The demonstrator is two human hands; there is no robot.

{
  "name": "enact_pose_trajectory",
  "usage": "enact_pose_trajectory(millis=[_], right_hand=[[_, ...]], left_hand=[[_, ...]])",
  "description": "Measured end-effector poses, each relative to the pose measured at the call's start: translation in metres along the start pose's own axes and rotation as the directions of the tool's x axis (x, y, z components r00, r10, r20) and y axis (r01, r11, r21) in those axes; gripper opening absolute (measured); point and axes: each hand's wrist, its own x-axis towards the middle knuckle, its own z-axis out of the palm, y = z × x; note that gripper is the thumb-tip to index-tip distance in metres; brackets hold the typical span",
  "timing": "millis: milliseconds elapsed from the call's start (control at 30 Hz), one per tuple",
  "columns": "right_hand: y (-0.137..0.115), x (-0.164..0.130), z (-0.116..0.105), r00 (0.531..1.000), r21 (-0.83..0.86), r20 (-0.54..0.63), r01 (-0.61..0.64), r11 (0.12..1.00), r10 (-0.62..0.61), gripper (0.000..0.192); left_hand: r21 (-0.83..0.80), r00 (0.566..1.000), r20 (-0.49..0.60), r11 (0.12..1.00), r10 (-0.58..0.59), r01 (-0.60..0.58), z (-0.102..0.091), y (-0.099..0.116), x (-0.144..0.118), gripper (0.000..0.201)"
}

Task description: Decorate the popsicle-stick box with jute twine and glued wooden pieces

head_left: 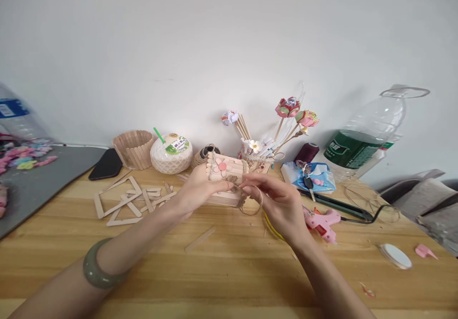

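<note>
A small holder made of popsicle sticks (234,166), with a pink flower and twine on its side, is held tilted above the table. My left hand (193,185) grips it from the left, its thumb lying across the near side. A loop of brown twine (258,209) hangs off the holder's right end. My right hand (277,200) is closed, pinching the twine by thumb and fingertips close to the holder. Part of the holder is hidden behind my left hand.
Loose popsicle sticks and frames (125,204) lie to the left, before a stick-built cup (134,148) and a white coconut (171,154). A decorated pot with paper flowers (255,154) stands behind. On the right are a pink glue gun (324,222), a cable and a large bottle (361,140).
</note>
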Motion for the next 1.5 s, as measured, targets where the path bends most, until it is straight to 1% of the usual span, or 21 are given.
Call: enact_pose_trajectory(millis=[67,133,200,233,333,433,533,633,700,900,1000,1133,1233,1367,1500], right_hand=[[0.000,-0.001,0.001,0.998,-0.079,-0.060,-0.004,0.997,0.000,0.015],[0.000,-0.001,0.001,0.993,-0.236,-0.068,0.077,0.969,-0.096,0.010],[-0.001,-0.002,0.001,0.978,-0.365,-0.011,0.191,0.911,-0.209,0.009],[-0.001,-0.002,0.001,0.968,-0.391,0.023,0.240,0.889,-0.251,0.012],[0.001,-0.002,0.001,0.947,-0.389,0.101,0.321,0.864,-0.306,0.021],[0.004,-0.003,0.001,0.937,-0.426,0.149,0.350,0.834,-0.317,0.024],[0.004,-0.003,0.003,0.938,-0.504,0.158,0.345,0.792,-0.308,0.023],[0.002,-0.002,0.005,0.947,-0.492,0.126,0.317,0.811,-0.294,0.018],[0.001,-0.002,0.004,0.947,-0.469,0.127,0.319,0.823,-0.295,0.016],[0.001,-0.002,-0.003,0.917,-0.470,0.243,0.397,0.789,-0.317,0.021],[0.002,-0.001,-0.005,0.908,-0.490,0.277,0.414,0.767,-0.313,0.023],[0.000,0.000,-0.004,0.917,-0.527,0.265,0.396,0.752,-0.297,0.019],[-0.001,0.000,-0.003,0.921,-0.552,0.250,0.388,0.738,-0.297,0.016],[-0.002,-0.001,-0.002,0.920,-0.583,0.258,0.392,0.711,-0.295,0.016],[0.000,-0.003,-0.002,0.921,-0.583,0.241,0.390,0.713,-0.307,0.014]], left_hand=[[0.002,1.000,0.001,1.000,-0.007,0.007,0.000,-0.002,0.000,0.036],[0.010,1.000,0.008,1.000,-0.024,0.024,0.001,-0.003,0.000,0.037],[-0.002,0.999,0.038,0.999,-0.032,0.032,0.001,-0.003,0.000,0.036],[-0.010,0.998,0.053,0.999,-0.030,0.031,0.002,-0.002,-0.001,0.035],[-0.019,0.998,0.060,1.000,-0.013,0.014,0.003,-0.001,-0.001,0.038],[-0.014,0.998,0.067,1.000,-0.009,0.010,0.003,0.001,-0.001,0.041],[-0.007,0.995,0.102,1.000,-0.010,0.011,0.004,0.001,-0.001,0.039],[-0.012,0.994,0.105,1.000,-0.006,0.007,0.003,0.000,-0.001,0.036],[-0.014,0.995,0.101,1.000,-0.009,0.011,0.002,-0.001,-0.001,0.034],[-0.026,0.995,0.088,0.999,-0.040,0.042,0.001,-0.001,-0.001,0.033],[-0.060,0.992,0.114,0.997,-0.047,0.054,0.001,-0.002,0.000,0.033],[-0.090,0.990,0.131,0.994,-0.047,0.059,0.000,-0.003,0.001,0.035],[-0.083,0.991,0.132,0.995,-0.037,0.048,0.000,-0.006,0.001,0.037],[-0.067,0.990,0.141,0.997,-0.017,0.027,-0.001,-0.010,0.002,0.041],[-0.052,0.988,0.152,0.998,-0.025,0.033,0.000,-0.010,0.003,0.038]])
